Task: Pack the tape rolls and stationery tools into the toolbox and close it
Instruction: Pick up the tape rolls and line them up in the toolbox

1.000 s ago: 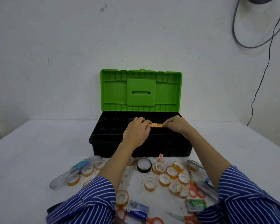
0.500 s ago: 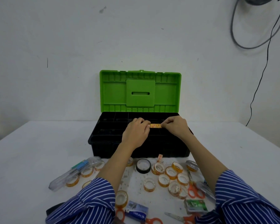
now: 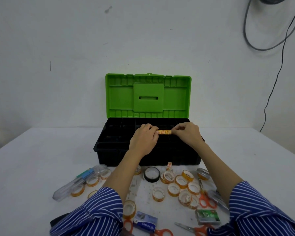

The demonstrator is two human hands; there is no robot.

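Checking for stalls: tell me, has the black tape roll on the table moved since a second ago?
No. The black tape roll sits just before the toolbox front wall, as before.

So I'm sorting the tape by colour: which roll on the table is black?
The black tape roll just before the toolbox, between the forearms; the other rolls are orange-rimmed and clear.

Scissors [image 3: 162, 233] cut by bottom edge; tape roll [image 3: 138, 169] half behind forearm.
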